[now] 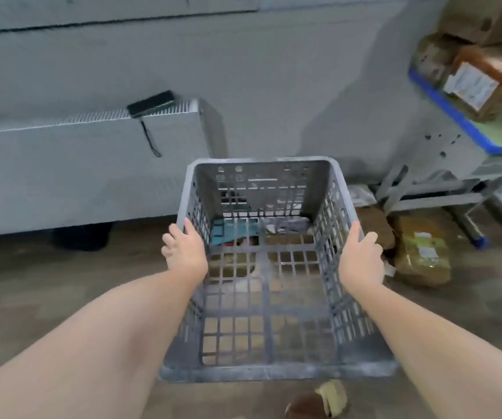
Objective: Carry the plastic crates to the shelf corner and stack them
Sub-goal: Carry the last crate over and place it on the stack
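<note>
A grey plastic crate with lattice walls and floor fills the middle of the view, held above the brown floor. My left hand grips its left rim with the thumb over the edge. My right hand grips the right rim the same way. The crate looks empty; through its grid I see items lying on the floor beneath, among them something teal. The picture is slightly blurred.
A long white radiator-like unit with a black phone on top runs along the left wall. At the right stands a metal shelf with a blue-edged board and wrapped brown parcels. More parcels lie on the floor.
</note>
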